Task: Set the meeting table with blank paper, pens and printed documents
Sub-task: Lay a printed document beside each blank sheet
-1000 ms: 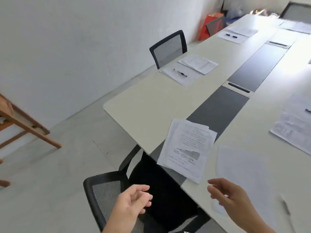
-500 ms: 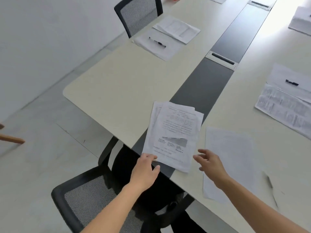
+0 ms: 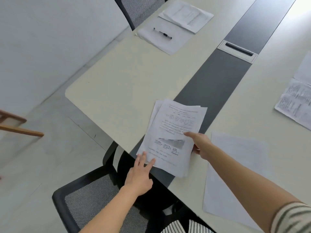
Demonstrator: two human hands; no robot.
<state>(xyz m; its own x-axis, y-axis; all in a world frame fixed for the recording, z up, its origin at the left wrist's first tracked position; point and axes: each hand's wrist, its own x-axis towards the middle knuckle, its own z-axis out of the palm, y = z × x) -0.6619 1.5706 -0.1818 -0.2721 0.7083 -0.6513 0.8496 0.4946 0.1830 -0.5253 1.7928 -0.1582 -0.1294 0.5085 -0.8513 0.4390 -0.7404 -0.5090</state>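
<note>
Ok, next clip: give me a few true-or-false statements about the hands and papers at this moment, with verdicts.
1. The stack of printed white documents lies partly over the table's grey centre strip. True.
2. The left hand grips the stack in a fist. False: its straight fingers touch the stack's near corner.
3. The right hand holds the stack's right edge. True.
4. The large blank white sheet beside the right arm carries a pen. False: none shows there; the black pen lies on the far blank sheet.
</note>
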